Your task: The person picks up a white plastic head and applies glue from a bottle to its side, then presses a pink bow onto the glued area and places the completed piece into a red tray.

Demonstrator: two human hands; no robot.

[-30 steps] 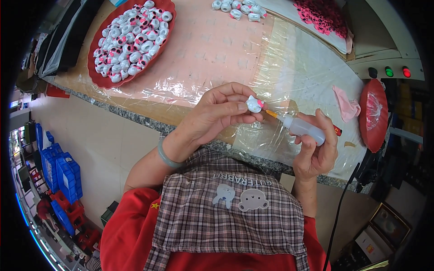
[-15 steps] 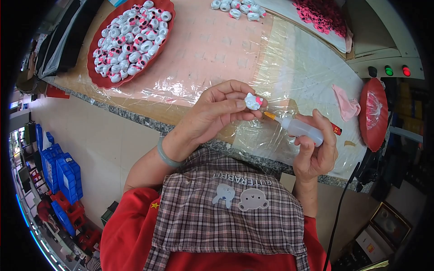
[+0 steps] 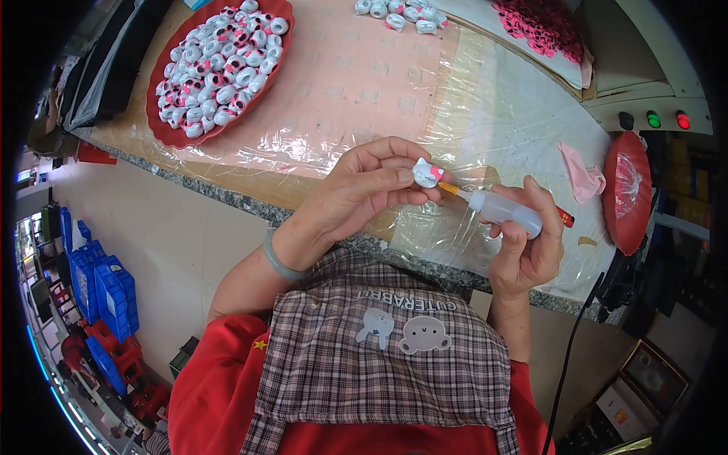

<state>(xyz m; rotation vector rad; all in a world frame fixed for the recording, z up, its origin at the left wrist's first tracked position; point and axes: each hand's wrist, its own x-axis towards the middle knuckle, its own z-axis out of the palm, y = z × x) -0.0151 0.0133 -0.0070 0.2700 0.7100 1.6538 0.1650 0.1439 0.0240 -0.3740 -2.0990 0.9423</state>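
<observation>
Between the thumb and fingers of my left hand (image 3: 368, 182) is a small white cat-head bead (image 3: 427, 174) with a pink bow. My right hand (image 3: 531, 243) is closed around a translucent squeeze bottle (image 3: 506, 211) with an orange tip (image 3: 449, 188). That tip points left and is at the bead's lower right edge; whether it touches cannot be made out. On the left, a red scalloped tray (image 3: 158, 129) is heaped with white and pink beads (image 3: 220, 68). Several more white beads (image 3: 409, 14) lie at the far middle of the table.
A pink cloth (image 3: 580, 173) and a red dish (image 3: 628, 193) are at the right. A red pen-like stick (image 3: 565, 217) lies behind my right hand. Pink pieces (image 3: 538, 26) are piled at the far right. Plastic film (image 3: 500, 114) covers the table, whose granite edge (image 3: 227, 196) runs before me.
The bottle and my right hand have shifted slightly left, bringing the orange tip closer to the bead. The bead has turned a little between my left fingers.
</observation>
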